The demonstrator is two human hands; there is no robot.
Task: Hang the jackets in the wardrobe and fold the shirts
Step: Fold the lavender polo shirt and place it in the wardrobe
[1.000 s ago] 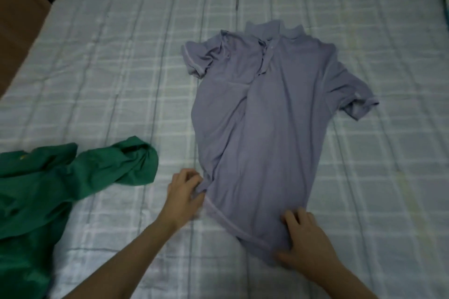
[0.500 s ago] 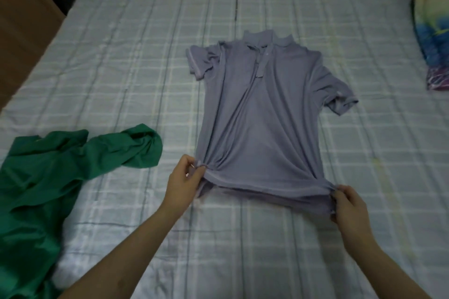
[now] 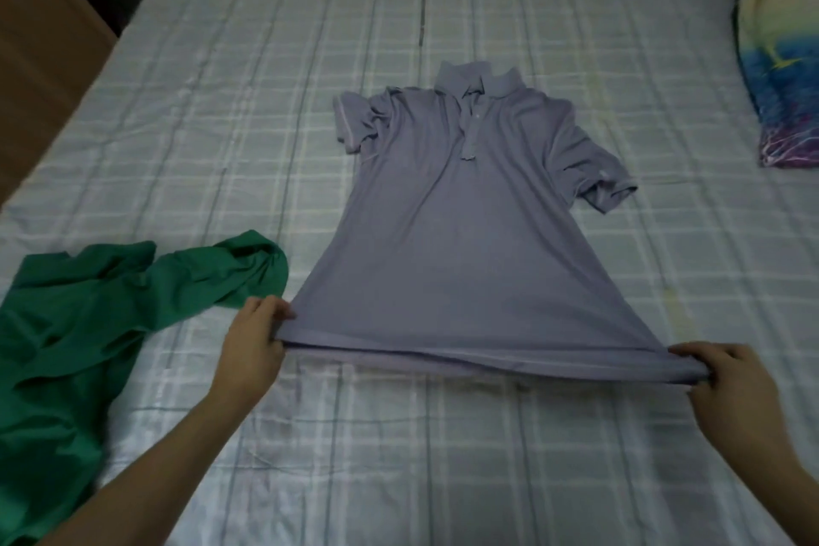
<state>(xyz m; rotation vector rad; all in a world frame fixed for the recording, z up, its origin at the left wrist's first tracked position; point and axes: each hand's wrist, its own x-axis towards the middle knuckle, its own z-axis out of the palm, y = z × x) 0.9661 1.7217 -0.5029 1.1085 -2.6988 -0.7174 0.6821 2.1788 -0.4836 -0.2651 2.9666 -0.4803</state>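
Polo shirt (image 3: 461, 244), grey-lilac with short sleeves, lies front up on the bed (image 3: 221, 111), collar at the far end and hem toward the person. Its hem is stretched taut and lifted slightly off the cover between two grips. The left hand (image 3: 252, 346) pinches the hem's left corner, thumb on top and fingers curled under the cloth; the right hand (image 3: 735, 390) holds the right corner the same way, fingers folded round the edge. Beyond the grips the body of the shirt narrows up to the shoulders, one sleeve bunched, the other spread flat. Just beside the left grip, on its outer side, a crumpled green shirt (image 3: 88, 324) sprawls across the checked cover. Far past the right grip rests a multicoloured pillow (image 3: 780, 58)
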